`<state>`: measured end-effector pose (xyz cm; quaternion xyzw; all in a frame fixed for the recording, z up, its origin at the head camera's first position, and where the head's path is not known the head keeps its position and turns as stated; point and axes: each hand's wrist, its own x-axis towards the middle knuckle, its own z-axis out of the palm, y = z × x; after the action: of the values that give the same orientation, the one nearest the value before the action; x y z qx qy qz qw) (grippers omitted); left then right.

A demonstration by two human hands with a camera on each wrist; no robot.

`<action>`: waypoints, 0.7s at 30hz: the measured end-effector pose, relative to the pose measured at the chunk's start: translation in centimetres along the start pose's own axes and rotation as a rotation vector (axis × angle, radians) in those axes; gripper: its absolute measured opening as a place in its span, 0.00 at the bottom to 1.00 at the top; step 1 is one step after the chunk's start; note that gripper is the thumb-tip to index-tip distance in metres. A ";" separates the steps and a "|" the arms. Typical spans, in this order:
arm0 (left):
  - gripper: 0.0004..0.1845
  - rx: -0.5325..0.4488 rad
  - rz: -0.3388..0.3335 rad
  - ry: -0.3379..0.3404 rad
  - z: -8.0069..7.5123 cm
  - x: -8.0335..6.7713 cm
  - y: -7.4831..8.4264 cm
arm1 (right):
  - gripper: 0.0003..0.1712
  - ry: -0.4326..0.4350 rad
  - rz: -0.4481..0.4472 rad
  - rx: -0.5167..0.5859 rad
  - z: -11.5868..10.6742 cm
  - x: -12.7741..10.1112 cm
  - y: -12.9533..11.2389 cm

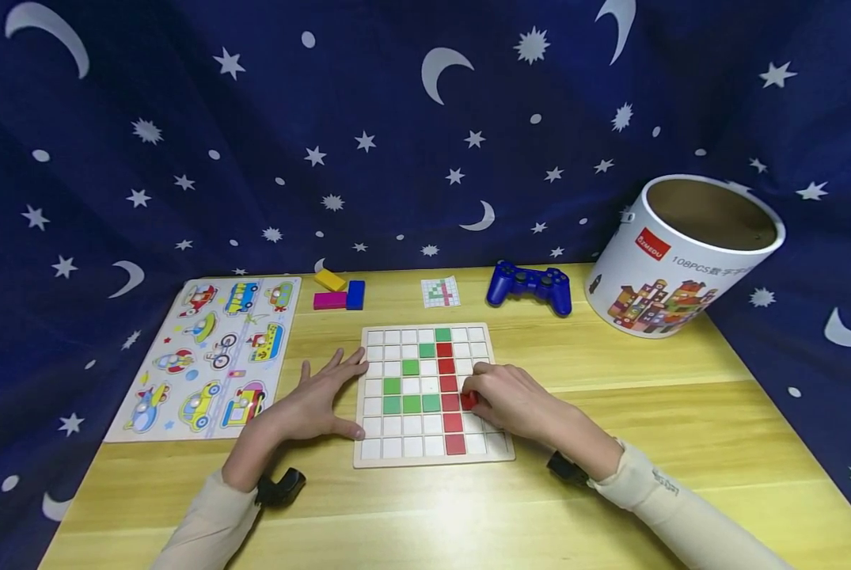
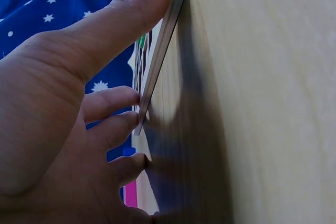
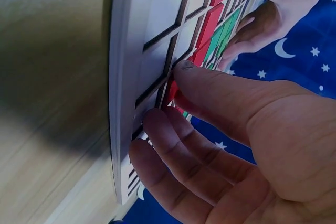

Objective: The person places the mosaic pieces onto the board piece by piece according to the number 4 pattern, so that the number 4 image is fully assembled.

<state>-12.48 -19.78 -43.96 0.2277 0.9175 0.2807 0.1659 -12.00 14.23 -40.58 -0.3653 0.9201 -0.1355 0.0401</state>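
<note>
A wooden grid board [image 1: 362, 396] of white squares lies on the table, with a column of red tiles [image 1: 448, 384] and several green tiles [image 1: 411, 404] set in it. My left hand [image 1: 311, 408] is spread at the board's left side, thumb and fingertips touching its edge; the left wrist view shows the thumb [image 2: 121, 22] against that edge. Just right of the red column, my right hand [image 1: 514, 396] pinches a red tile [image 1: 469, 400] over the grid. In the right wrist view this tile is mostly hidden behind the thumb [image 3: 210, 85].
Behind the board lie a small pattern card [image 1: 440, 291], a blue game controller [image 1: 528, 286] and yellow [image 1: 330, 279], pink [image 1: 329, 301] and blue [image 1: 355, 295] blocks. A vehicle puzzle board [image 1: 161, 340] is at left, a white bucket [image 1: 670, 273] at back right. A starry cloth [image 1: 375, 206] hangs behind.
</note>
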 end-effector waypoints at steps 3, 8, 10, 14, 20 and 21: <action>0.57 0.005 0.008 0.001 0.1 0.1 0.0 | 0.08 -0.004 0.012 0.005 0.0 -0.1 0.0; 0.57 0.006 0.015 -0.001 0.1 0.3 0.0 | 0.10 0.019 0.031 0.029 0.0 -0.6 0.2; 0.57 0.009 0.020 -0.002 0.1 0.3 0.0 | 0.11 0.039 0.042 0.048 -0.2 -0.9 0.3; 0.57 0.020 0.028 -0.001 0.1 0.3 -0.1 | 0.11 0.085 0.065 0.074 -0.6 -1.7 0.7; 0.55 0.017 0.018 0.013 -0.7 0.1 -0.2 | 0.13 0.160 0.111 0.066 -0.9 -3.0 1.4; 0.55 0.016 0.015 0.027 -1.0 0.0 -0.2 | 0.14 0.174 0.112 0.060 -1.0 -3.2 1.5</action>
<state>-12.96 -20.36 -43.29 0.2320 0.9201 0.2778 0.1496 -10.81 17.71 -40.15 -0.2987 0.9346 -0.1918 -0.0215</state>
